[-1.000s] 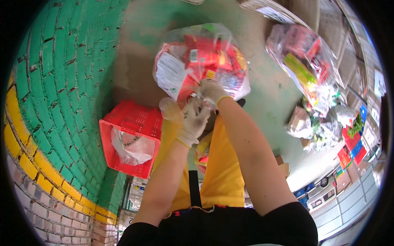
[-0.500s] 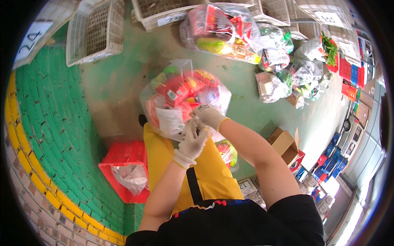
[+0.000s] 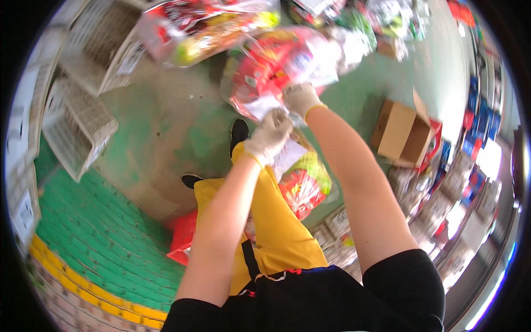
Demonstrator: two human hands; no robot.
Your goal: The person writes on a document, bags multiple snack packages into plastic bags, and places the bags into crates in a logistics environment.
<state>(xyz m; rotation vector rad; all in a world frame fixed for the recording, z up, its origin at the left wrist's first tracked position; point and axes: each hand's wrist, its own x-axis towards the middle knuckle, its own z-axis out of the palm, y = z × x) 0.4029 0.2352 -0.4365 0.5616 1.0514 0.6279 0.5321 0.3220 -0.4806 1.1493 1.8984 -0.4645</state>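
Counted: two gloved hands, left (image 3: 269, 134) and right (image 3: 299, 98); one clear bag of red packets (image 3: 276, 66); one open cardboard box (image 3: 404, 133); two white wire baskets (image 3: 74, 130).

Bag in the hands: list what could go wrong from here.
1. Both gloved hands, left and right, pinch only the bag at its lower edge, so it could slip or tear and spill.
2. Another bag lies by the feet, and an open box stands close: possible trip hazards.
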